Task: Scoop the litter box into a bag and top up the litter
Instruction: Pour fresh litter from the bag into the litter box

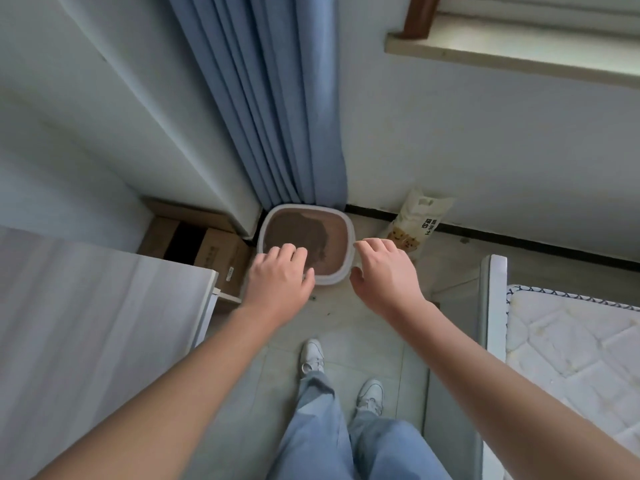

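Note:
A white litter box (341,216) with brown litter (311,233) inside sits on the tiled floor in the room's corner, under a blue curtain. My left hand (277,277) hovers over its near left rim, fingers bent and apart, holding nothing. My right hand (386,270) reaches beside the box's right rim, fingers spread, also holding nothing. A cream litter bag (415,225) with cartoon faces leans against the wall to the right of the box. No scoop or waste bag is in view.
Cardboard boxes (207,247) stand left of the litter box. A white cabinet top (86,323) fills the left side. A white bed frame (493,306) with a mattress (571,348) is on the right. My feet (346,375) stand on the narrow floor strip between.

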`<state>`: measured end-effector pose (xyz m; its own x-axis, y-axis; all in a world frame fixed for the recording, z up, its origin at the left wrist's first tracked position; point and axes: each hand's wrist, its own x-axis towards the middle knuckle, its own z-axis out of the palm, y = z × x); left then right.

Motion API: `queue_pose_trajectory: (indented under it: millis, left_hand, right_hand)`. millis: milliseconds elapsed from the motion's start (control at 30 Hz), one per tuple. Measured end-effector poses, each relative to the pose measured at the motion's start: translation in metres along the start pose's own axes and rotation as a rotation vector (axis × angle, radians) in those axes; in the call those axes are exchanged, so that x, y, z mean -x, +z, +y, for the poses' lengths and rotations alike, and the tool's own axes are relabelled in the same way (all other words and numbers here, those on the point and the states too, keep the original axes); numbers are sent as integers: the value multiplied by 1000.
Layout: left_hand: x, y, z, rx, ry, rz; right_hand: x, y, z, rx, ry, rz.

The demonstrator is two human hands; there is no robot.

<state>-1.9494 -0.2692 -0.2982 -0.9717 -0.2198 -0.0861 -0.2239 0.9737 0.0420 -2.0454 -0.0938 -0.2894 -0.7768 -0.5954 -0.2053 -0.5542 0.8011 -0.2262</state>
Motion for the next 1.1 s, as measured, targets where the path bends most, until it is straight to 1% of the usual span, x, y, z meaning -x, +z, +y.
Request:
queue_pose_trajectory:
  millis: [200,400,667,867,1033,1100]
  left_hand:
    - [-31,29,-39,7,-35,-8]
    - [-39,52,-45,77,-86,-11]
    - [-33,93,-24,124,-158,-19]
    - [-24,139,-5,130,-187,31]
    - [-20,196,15,144,-197,35]
    - [-25,219,21,159,-192,12]
  right_hand:
    - [-41,29,-12,-18,41,5]
    - [-57,50,-16,-35,35,-42]
    - [-65,82,6,-46,0,-46]
    - [-64,132,39,-46,-31,-66]
    - [-63,185,72,-90,35,-45]
    - [-66,207,85,-118,52,-31]
